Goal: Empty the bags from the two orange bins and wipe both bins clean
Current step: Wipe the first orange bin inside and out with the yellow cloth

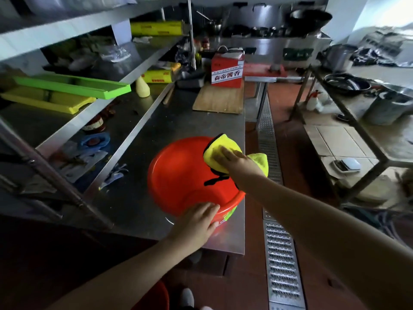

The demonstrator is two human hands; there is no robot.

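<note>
An orange bin [178,173] lies on its side on the steel counter [156,121], near the counter's front right corner. My right hand [237,162] presses a yellow cloth [215,153] flat against the bin's upper right side. My left hand [196,222] rests on the bin's rim at the near end, fingers spread over it. A black handle [215,179] hangs across the bin's side. The rim of a second orange bin [154,296] shows on the floor at the bottom edge.
A wooden board [220,99] and a red box [226,70] stand farther back on the counter. Shelves on the left hold green and yellow trays [67,88]. A metal floor drain [279,253] runs along the counter's right side. A steel rack [348,113] stands at right.
</note>
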